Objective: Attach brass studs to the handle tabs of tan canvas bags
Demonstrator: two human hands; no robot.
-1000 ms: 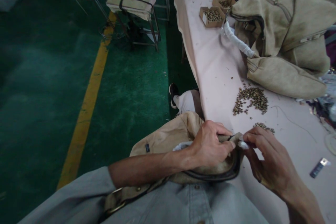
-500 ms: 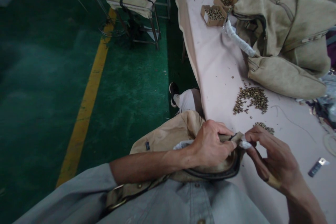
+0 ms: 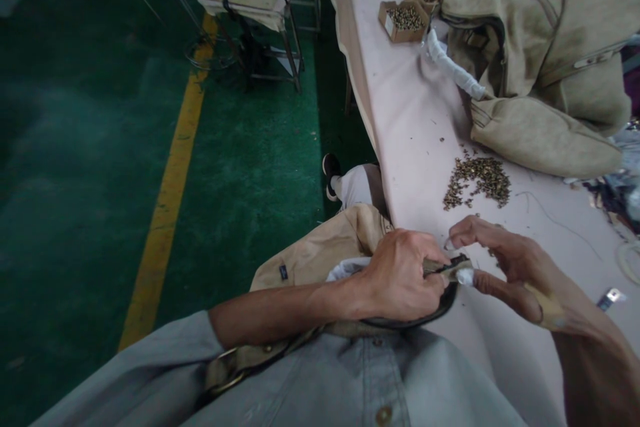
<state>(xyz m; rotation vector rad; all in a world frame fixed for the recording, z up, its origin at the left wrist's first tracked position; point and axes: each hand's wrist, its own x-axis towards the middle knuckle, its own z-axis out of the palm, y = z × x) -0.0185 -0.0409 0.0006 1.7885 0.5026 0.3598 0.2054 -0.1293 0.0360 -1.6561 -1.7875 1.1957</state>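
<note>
My left hand (image 3: 403, 273) is clamped on the tan bag (image 3: 325, 257) bunched in my lap at the near edge of the table (image 3: 415, 120), pinching its strap end (image 3: 447, 267). Just beside it, my right hand (image 3: 505, 267) closes thumb and fingers on the strap's white-wrapped tip (image 3: 465, 275). A pile of small brass rivets (image 3: 477, 180) lies beyond, then more tan bags (image 3: 540, 60).

one head-worn camera looks forward and steeply down, close over the person's chest and forearms, taking in the near table (image 3: 410, 120) edge at right and green floor (image 3: 75, 167) at left.
</note>
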